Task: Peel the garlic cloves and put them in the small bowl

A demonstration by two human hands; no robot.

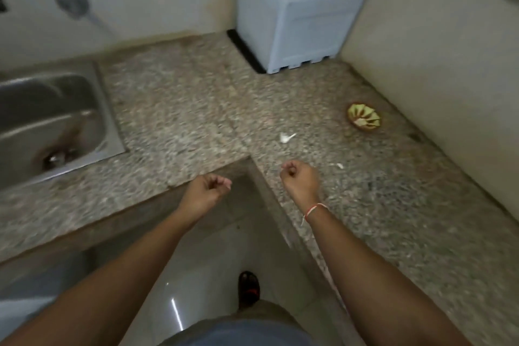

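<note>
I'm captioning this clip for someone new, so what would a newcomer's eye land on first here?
First, the two forearms reaching over the speckled stone counter, the left hand and right hand with fingers curled near its inner corner. Next, the pale blue box in the far corner and the steel sink at left. A small green-and-brown bowl sits by the right wall.

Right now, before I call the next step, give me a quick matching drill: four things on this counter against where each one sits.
Things:
1. sink
2. small bowl
3. blue box
4. white garlic scrap

Places:
A. far corner, against the walls
B. set into the counter at the left
C. open counter, just beyond the right hand
D. near the right wall

Pairs: 1-B, 2-D, 3-A, 4-C
</note>
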